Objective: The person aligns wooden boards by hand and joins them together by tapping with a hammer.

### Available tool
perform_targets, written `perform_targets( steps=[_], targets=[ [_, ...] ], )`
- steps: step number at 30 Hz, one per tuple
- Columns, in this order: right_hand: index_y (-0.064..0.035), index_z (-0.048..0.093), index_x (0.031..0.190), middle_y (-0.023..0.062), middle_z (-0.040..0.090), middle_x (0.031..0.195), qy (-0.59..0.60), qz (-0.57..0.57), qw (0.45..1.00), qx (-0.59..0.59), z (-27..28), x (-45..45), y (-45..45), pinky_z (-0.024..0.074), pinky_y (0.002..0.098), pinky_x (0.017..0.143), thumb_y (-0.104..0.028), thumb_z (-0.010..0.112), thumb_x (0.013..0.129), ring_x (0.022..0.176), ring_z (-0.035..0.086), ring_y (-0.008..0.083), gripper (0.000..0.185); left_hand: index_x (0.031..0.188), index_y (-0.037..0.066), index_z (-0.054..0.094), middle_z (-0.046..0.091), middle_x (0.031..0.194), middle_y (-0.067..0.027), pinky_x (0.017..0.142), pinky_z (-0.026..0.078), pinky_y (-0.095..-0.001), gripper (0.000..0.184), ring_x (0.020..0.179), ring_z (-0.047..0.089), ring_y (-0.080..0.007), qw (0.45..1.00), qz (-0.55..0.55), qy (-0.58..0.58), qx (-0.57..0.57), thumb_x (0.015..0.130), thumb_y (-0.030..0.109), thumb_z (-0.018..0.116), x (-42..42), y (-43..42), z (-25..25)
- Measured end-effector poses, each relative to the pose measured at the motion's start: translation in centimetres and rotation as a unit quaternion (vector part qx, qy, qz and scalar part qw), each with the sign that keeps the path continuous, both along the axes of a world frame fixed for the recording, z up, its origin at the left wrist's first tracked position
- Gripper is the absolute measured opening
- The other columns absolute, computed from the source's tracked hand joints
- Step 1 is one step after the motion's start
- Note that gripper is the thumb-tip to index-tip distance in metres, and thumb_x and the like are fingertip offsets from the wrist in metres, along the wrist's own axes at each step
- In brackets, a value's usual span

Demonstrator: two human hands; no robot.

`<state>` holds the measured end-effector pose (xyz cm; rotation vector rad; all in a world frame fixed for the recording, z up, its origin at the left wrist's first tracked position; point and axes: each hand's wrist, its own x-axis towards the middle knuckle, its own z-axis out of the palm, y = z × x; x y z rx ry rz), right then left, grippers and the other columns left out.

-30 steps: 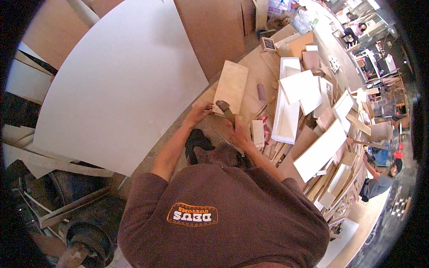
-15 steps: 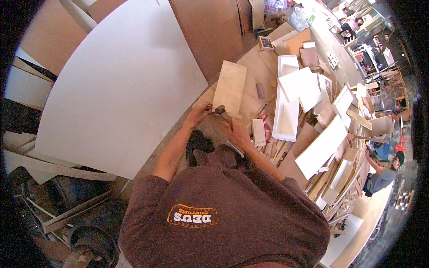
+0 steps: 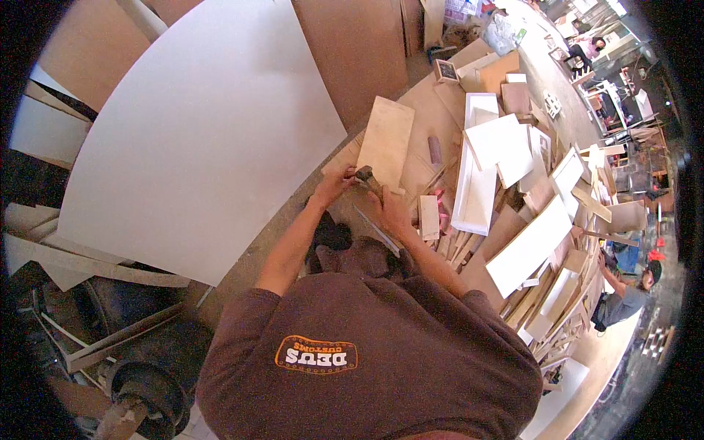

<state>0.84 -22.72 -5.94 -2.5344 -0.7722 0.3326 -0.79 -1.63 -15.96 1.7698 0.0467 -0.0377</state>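
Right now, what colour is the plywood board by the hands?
Light tan; the plywood board shows best in the head view.

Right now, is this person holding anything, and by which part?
The right hand holds a hammer-like tool by its handle, below the dark head. Whether the left hand pinches anything small cannot be told.

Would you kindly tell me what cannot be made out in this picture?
Head view throughout:
- Whether the left hand pinches anything: too small and blurred.
- Handle end of the hammer: hidden by the right hand.
- Upper tip of the large white panel: cut off by the top edge.
- What the co-worker handles: too small.
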Motion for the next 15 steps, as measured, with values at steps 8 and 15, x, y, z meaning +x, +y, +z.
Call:
perform_targets(
  steps=[8, 15],
  targets=[
    [-0.0005, 0.050, 0.099, 0.0266, 0.060, 0.078, -0.020, -0.093, 0.990, 0.103, -0.9, -1.0, -2.7, 0.0437, 0.0536, 0.066, -0.044, 0.051, 0.095, 0.077, 0.060, 0.0465, 0.043, 0.120, 0.004, 0.058, 0.067, 0.111, -0.0112, 0.092, 0.048, -0.0369, 0.050, 0.107, 0.062, -0.0232, 0.991, -0.043, -0.034, 0.123, 0.079, 0.025, 0.077, 0.7, 1.5, 2.3],
    [0.0005, 0.053, 0.106, 0.0240, 0.062, 0.075, -0.023, -0.269, 0.952, 0.143, 0.3, -1.5, -5.8, 0.0449, 0.0500, 0.064, -0.048, 0.052, 0.094, 0.073, 0.061, 0.0449, 0.050, 0.123, 0.006, 0.060, 0.066, 0.116, -0.0110, 0.095, 0.046, -0.0373, 0.058, 0.110, 0.059, -0.0220, 0.984, -0.154, 0.004, 0.085, 0.078, 0.036, 0.078, 4.5, 4.0, 3.9]
  ],
)
